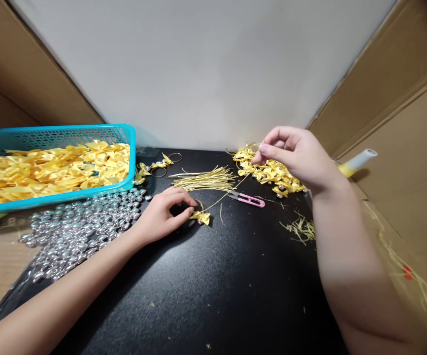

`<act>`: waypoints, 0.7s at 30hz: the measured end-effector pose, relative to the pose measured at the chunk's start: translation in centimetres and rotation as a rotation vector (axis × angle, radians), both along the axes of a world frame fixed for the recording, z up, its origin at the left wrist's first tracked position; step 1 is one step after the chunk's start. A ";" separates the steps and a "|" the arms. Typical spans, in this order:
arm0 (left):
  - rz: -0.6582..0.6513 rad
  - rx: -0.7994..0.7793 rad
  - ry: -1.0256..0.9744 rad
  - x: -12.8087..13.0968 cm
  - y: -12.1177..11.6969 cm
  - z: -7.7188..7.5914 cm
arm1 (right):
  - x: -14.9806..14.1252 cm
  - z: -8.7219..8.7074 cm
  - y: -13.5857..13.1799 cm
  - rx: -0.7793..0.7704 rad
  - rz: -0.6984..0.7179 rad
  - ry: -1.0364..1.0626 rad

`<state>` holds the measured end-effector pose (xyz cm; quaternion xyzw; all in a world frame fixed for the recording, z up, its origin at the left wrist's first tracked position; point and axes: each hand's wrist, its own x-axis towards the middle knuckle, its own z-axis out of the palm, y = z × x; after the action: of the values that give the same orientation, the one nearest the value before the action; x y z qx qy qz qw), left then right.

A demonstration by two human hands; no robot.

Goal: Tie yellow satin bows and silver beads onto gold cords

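My left hand (169, 212) rests low over the black tabletop, thumb and fingertips pinched on a yellow ribbon bow (202, 217) with a small silver bell at it. From the bow a thin gold cord (228, 193) runs taut up and to the right. Its far end is between the thumb and fingers of my right hand (287, 153), raised above the table. Pink thread snips (249, 199) lie just beyond the cord. Behind them is a bundle of cut gold cords (206, 178). Past my right hand sits a pile of yellow bows with bells (272, 175).
A turquoise basket (134, 158) of yellow bows stands at the left. In front of it spread many silver bells (80, 231). Cord scraps (300, 228) lie at the right, and a white-and-yellow tube (359, 161) beside the cardboard wall (412, 148). A pale wall closes the back.
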<state>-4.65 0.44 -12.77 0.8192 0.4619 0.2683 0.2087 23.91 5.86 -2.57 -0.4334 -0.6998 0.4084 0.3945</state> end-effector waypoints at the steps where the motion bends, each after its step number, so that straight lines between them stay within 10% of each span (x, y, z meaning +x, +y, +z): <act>1: -0.012 0.019 -0.009 0.1 -0.2 0.0 | 0.0 0.0 0.0 0.001 0.001 0.000; 21: -0.104 0.031 -0.025 2.7 0.2 -0.5 | -3.4 -0.1 -1.7 0.019 0.125 0.358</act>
<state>-1.91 0.59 -13.30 0.8417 0.4120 0.2744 0.2156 20.55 4.21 -2.69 -0.3057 -0.6479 0.4961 0.4905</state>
